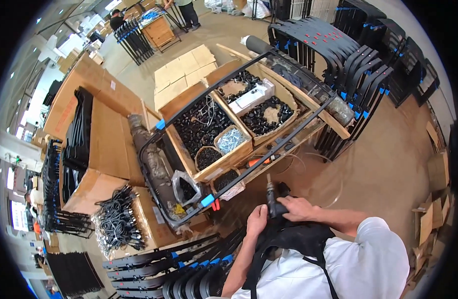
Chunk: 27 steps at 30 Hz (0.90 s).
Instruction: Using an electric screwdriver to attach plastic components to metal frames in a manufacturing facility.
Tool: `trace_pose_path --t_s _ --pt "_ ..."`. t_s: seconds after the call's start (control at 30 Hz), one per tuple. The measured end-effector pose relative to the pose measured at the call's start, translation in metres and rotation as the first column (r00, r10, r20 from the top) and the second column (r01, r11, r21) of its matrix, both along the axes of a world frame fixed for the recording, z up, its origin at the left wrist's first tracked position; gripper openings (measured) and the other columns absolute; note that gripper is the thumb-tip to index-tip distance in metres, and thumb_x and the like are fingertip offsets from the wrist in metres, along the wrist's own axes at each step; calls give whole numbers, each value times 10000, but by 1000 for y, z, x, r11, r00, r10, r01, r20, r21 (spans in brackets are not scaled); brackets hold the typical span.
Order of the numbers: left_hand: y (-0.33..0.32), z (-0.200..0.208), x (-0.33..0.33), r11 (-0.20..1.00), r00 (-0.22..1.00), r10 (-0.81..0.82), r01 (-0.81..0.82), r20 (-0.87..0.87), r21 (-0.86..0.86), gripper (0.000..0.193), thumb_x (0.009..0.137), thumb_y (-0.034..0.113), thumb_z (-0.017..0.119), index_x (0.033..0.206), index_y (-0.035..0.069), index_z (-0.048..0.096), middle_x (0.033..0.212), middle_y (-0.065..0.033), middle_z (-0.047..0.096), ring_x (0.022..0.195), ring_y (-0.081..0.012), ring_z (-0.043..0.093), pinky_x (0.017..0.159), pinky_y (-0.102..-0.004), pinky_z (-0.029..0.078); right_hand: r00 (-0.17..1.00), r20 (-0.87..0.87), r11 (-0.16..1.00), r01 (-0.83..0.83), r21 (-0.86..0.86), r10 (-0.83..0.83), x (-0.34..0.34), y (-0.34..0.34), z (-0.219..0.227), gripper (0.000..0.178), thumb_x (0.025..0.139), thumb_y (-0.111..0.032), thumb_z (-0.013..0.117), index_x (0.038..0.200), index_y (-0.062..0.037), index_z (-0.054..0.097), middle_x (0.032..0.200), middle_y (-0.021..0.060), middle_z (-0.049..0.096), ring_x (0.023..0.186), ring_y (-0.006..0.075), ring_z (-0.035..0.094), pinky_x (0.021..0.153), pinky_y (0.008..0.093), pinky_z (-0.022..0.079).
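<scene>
Low in the frame, just right of centre, I see my right hand (297,208) with its fingers clamped on a black power screwdriver (272,197), bit pointing up. My left hand (258,219) sits beside it, fingers curled against the tool's lower body. Above them, a black metal frame (239,179) lies across the surface (338,125), over wooden trays of black parts (204,127).

The frame (239,107) looks like matt black metal with blue plastic clips, lying over rough brown cardboard boxes (214,137). The screws (230,139) gleam silvery, the bag (184,187) is glossy clear plastic, and the floor (383,164) is smooth and dull.
</scene>
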<state>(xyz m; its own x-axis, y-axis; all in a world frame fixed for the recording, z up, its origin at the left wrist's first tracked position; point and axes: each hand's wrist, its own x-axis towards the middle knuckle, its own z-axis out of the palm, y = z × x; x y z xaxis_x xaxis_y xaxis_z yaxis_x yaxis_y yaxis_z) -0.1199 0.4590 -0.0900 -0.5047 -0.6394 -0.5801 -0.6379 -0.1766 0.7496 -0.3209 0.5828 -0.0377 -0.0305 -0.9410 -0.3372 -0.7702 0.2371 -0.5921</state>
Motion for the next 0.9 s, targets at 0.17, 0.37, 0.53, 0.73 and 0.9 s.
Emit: trace_pose_path --t_s 0.17,0.37,0.53,0.73,0.9 --pt "-28 33 -44 982 972 -175 159 -160 -105 329 1100 307 584 1270 64 723 986 -54 743 840 -122 683 760 -290 563 888 -48 889 458 -13 -458 -83 -12 -19 729 850 -253 749 1488 -42 466 1324 282 615 1202 467 636 1027 524 538" --pt "-93 79 -144 980 941 -132 76 -310 -185 289 1084 253 614 1219 33 745 931 -66 747 827 -141 701 780 -299 562 791 -81 792 610 32 -606 -211 -72 -42 728 875 -208 721 1525 -64 425 1303 300 604 1168 476 645 1021 522 544" --pt "-172 68 -279 941 976 -175 128 -127 -314 332 1087 299 599 1180 20 753 935 -93 755 843 -160 707 788 -330 552 794 -156 795 602 70 -587 -301 -105 -122 701 921 -154 655 1569 -112 394 1347 305 577 1173 485 644 983 530 559" --pt "-227 -36 -422 812 957 -281 275 69 -514 304 1034 318 615 1218 118 752 1166 -214 728 1116 -405 689 948 -483 547 841 -261 853 512 100 -474 -333 -117 -149 679 929 -169 621 1566 -74 403 1396 267 576 1178 469 655 955 526 574" --pt "-253 -117 -447 729 915 -203 380 350 -570 497 961 284 717 1417 126 597 1105 -237 746 1074 -442 699 917 -515 550 992 -51 984 125 130 -119 -331 -110 -39 237 919 -193 656 1075 -28 724 1036 202 733 955 404 728 840 499 592"
